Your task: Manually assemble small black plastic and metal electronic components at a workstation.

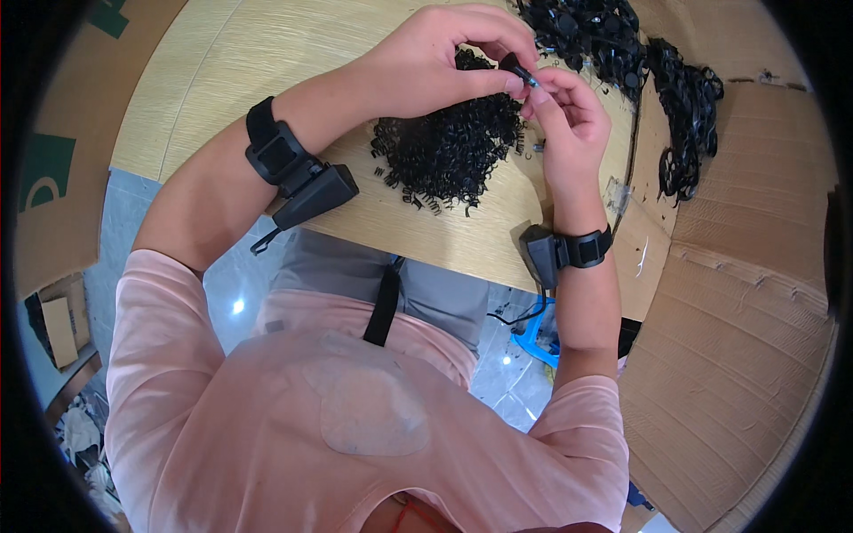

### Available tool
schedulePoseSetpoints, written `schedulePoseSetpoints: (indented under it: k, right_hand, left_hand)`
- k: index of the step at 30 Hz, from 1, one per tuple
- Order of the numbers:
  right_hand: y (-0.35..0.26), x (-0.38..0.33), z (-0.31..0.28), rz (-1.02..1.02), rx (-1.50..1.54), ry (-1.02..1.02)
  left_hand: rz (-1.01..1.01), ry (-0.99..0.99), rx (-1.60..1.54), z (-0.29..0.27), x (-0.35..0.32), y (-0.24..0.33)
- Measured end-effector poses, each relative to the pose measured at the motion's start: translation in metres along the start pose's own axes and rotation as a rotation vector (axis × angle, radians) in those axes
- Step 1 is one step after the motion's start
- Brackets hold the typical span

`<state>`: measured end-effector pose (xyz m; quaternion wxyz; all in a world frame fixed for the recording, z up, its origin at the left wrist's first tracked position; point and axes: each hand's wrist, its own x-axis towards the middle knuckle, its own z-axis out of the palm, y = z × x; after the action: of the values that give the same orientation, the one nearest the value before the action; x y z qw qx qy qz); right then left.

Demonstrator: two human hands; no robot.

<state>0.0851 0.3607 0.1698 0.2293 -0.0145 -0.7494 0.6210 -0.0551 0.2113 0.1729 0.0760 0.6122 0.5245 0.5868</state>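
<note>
Both hands are up over the wooden table [267, 80], working right above a heap of small black springs [449, 147]. The left hand [435, 62] is curled around and pinching a small black part [515, 67] between thumb and fingertips, and the right hand [573, 120] meets it there, fingers pinched on the tip of that same piece. There's a black wrist device [298, 178] strapped on the left arm and another [555, 251] on the right. Further back sits a pile of bigger black plastic parts [591, 31], with more spilling onto the cardboard sheet [746, 266] to the right.
</note>
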Motion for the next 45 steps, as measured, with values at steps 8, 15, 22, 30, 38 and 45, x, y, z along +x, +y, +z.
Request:
schedulePoseSetpoints:
  k: [8, 15, 22, 30, 38, 45]
  right_hand:
    - [0.0, -0.001, -0.002, 0.037, 0.002, 0.009]
    - [0.002, -0.001, -0.002, 0.047, 0.011, 0.022]
    - [0.001, 0.001, -0.002, 0.077, 0.028, 0.003]
    - [0.001, 0.002, -0.004, 0.099, 0.083, -0.03]
    - [0.005, 0.003, -0.01, 0.107, 0.153, -0.068]
    - [0.001, 0.003, -0.004, 0.107, 0.169, -0.067]
  left_hand:
    - [-0.086, -0.008, -0.055, 0.003, 0.0, 0.003]
    - [-0.003, -0.033, 0.008, 0.002, 0.002, 0.005]
    - [0.043, -0.028, 0.043, 0.003, 0.001, 0.005]
    - [0.04, -0.023, -0.07, 0.001, 0.002, 0.002]
    - [0.092, 0.002, -0.017, 0.003, 0.002, 0.002]
    - [-0.076, 0.003, -0.048, -0.001, 0.0, 0.006]
